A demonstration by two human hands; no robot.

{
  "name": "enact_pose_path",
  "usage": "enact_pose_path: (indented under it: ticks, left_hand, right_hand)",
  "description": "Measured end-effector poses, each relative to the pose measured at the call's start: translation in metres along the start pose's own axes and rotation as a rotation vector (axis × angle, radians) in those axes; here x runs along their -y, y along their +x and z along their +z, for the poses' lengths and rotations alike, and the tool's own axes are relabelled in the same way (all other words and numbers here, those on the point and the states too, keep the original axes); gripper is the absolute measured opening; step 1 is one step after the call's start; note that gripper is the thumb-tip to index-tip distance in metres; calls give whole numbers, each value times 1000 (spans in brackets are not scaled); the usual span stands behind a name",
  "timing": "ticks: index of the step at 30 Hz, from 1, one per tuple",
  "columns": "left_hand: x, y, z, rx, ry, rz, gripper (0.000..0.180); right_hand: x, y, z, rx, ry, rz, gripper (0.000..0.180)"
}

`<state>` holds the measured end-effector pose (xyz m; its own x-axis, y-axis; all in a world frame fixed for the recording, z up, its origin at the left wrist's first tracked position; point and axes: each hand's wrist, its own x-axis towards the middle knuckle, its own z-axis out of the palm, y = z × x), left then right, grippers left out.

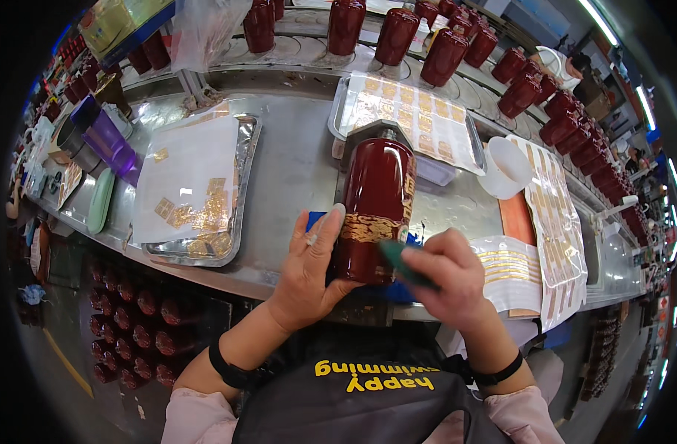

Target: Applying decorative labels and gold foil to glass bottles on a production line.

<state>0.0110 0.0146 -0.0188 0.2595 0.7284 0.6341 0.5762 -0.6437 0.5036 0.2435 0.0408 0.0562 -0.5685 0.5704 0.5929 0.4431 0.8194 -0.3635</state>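
Steel worktable [294, 170]: dark red glazed bottle [375, 207] lies at centre, neck toward 12 o'clock. Left hand [309, 266] at 9 o'clock, fingers wrapped on its side. Right hand [446, 277] at 4 o'clock, pinching a green scraper [401, 263] against the gold label [368, 228]. Bottle judged heavy, rigid, slick, breakable; grip mid-body.
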Motion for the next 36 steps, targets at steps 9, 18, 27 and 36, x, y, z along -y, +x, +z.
enact_pose_path:
  ticks: [9,18,27,36]
  left_hand:
    - [-3,-8,5,65,-106,-123,83]
    - [1,-13,-1,92,-102,-285,86]
    - [-22,23,0,71,-567,-401,82]
    - [-18,19,2,74,-485,-449,88]
  right_hand:
    - [11,-20,-17,236,433,80,26]
    - [-28,-88,-66,-23,-202,406,35]
    - [-3,-93,-54,46,-93,377,54]
    - [3,-57,5,178,-64,152,67]
